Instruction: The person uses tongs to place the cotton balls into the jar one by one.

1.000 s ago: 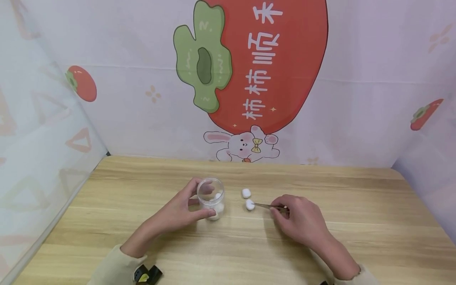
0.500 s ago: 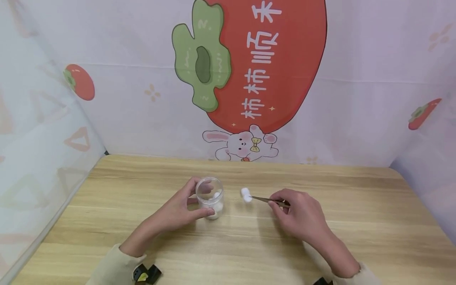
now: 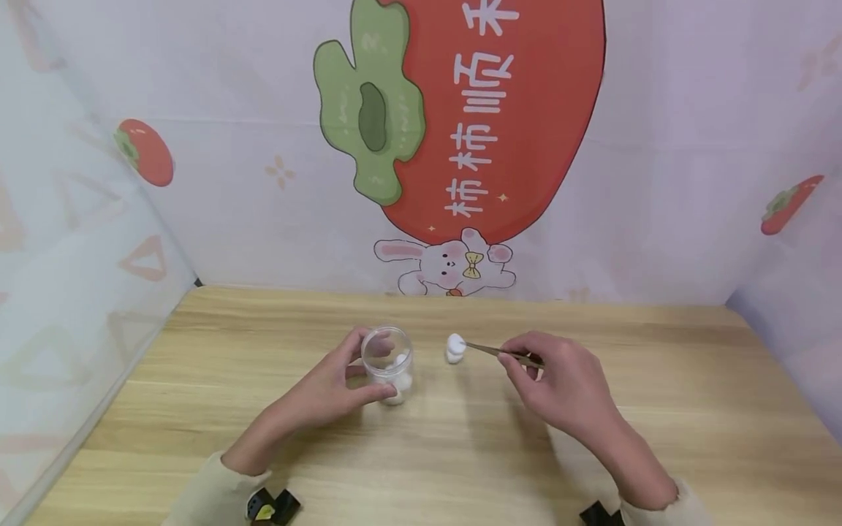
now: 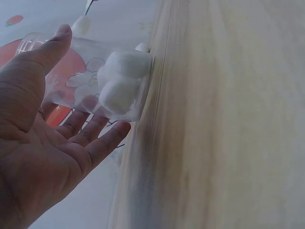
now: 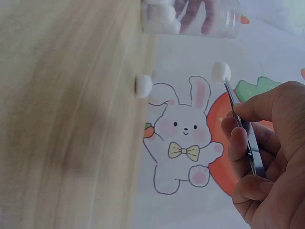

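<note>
Upright on the table stands a clear jar [image 3: 406, 365] without a lid, with several white cotton balls [image 4: 119, 95] inside near its bottom. My left hand [image 3: 329, 383] holds it from the left, thumb on the near side and fingers on the far side. My right hand [image 3: 569, 380] grips slim metal tweezers [image 3: 485, 349] between thumb and fingers. A cotton ball [image 5: 221, 71] sits at the tweezers' tips, raised above the table. Another cotton ball [image 5: 144, 86] lies on the tabletop below, partly covered by the raised one in the head view.
The wood-grain table [image 3: 230, 343] ends at a printed cloth backdrop [image 3: 230, 204] with a rabbit and large red fruit. Cloth walls also flank the left and right sides. Black devices [image 3: 272, 505] are worn at the wrists.
With the tweezers, my right hand has lifted a cotton ball off the table and moved it slightly away from me. The left hand and jar have stayed put.
</note>
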Tool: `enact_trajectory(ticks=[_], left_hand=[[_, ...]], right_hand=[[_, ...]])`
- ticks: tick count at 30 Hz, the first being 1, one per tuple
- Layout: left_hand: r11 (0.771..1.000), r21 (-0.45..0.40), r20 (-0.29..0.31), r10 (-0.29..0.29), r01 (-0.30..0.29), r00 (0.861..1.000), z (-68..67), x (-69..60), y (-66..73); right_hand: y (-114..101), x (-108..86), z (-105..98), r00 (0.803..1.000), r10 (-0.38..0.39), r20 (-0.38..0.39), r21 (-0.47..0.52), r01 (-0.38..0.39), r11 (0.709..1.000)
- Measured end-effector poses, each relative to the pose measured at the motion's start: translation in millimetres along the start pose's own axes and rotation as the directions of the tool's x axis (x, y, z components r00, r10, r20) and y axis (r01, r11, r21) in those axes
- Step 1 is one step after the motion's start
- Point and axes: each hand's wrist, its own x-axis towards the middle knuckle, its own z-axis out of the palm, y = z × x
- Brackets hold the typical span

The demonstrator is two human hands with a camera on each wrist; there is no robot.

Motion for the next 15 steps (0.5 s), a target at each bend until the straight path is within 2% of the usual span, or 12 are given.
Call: enact_trajectory(ticks=[4,15], left_hand=[[1.000,0.007,-0.010,0.006,-0.006,1.000,-2.6,-0.7,-0.8],[1.000,0.001,0.011,0.018,-0.018,1.000,0.1,2.2,0.4]], right_hand=[[-5,5.4,-2,1.000,-0.011,0.006,0.033,0.010,0.999],[-15,11.4,-2,1.000,-0.026,-0.002,0.072,0.026,0.997]])
